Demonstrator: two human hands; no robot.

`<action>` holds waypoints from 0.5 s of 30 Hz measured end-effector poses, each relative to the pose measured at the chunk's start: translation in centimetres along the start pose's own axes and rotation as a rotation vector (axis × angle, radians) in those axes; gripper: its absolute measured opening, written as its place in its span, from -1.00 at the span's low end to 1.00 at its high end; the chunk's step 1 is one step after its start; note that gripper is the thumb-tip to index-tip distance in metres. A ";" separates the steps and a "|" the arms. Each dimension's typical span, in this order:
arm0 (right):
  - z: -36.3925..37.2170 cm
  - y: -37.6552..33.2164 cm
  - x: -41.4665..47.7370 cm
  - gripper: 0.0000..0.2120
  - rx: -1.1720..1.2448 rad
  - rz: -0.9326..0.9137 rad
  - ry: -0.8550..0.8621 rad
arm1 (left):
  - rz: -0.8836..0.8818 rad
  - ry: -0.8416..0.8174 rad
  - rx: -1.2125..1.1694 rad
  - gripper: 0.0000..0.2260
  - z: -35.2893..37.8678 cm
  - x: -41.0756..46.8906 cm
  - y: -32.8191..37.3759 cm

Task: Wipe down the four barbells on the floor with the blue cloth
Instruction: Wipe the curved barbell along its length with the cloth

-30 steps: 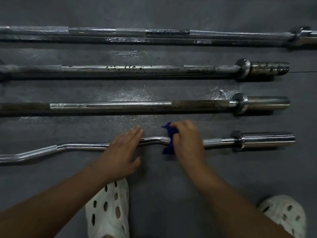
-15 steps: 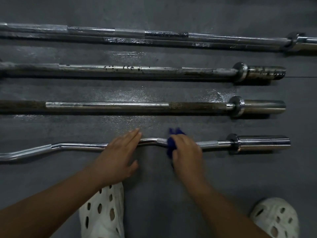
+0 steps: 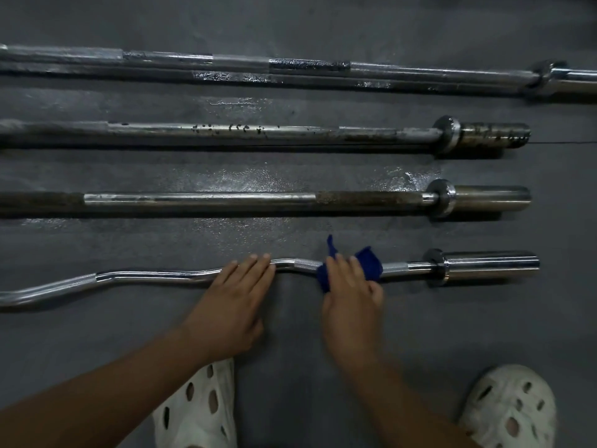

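Four barbells lie side by side on the dark floor. Nearest me is a shiny curl bar (image 3: 145, 277) with a bent shaft and a sleeve at the right. My left hand (image 3: 234, 302) rests flat on its shaft, fingers straight. My right hand (image 3: 352, 299) presses the blue cloth (image 3: 368, 265) over the knurled part of the same bar, fingers curled over the cloth. Beyond it lie a partly rusty straight bar (image 3: 200, 199), a spotted bar (image 3: 226, 130) and the farthest long bar (image 3: 239, 63).
My two white perforated clogs (image 3: 197, 405) (image 3: 510, 409) stand on the floor just below my hands. Wet, shiny patches (image 3: 245, 179) mark the floor between the bars. The bars run off the left edge of view.
My right hand has slid the blue cloth to the right along the curl bar, and more of the cloth now shows beyond my fingers. My left hand stays in place on the shaft.
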State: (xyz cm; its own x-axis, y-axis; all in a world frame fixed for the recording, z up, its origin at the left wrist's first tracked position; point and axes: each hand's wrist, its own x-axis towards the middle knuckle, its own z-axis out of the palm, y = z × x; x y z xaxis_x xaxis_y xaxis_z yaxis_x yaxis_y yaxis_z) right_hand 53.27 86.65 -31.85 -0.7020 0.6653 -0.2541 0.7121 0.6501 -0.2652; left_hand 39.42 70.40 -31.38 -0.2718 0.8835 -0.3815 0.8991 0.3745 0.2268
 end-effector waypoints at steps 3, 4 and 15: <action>0.3 -1.2 0.6 -0.39 -0.115 -0.310 -0.062 | -0.009 -0.010 0.017 -0.14 0.0 0.0 0.1; -0.1 0.0 1.0 -0.38 -0.127 -0.352 -0.073 | -0.005 -0.009 0.021 -0.14 0.1 0.1 -0.2; -2.2 7.3 0.3 -0.42 0.224 0.220 0.195 | -0.034 0.014 0.062 -0.14 1.1 0.3 0.7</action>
State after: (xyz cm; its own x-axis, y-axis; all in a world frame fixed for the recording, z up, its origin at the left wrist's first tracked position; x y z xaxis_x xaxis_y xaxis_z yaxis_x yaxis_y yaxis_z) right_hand 58.23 92.39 -31.81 -0.5020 0.8515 -0.1516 0.8103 0.4017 -0.4267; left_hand 40.33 70.66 -32.32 -0.3066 0.8746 -0.3757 0.9086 0.3865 0.1581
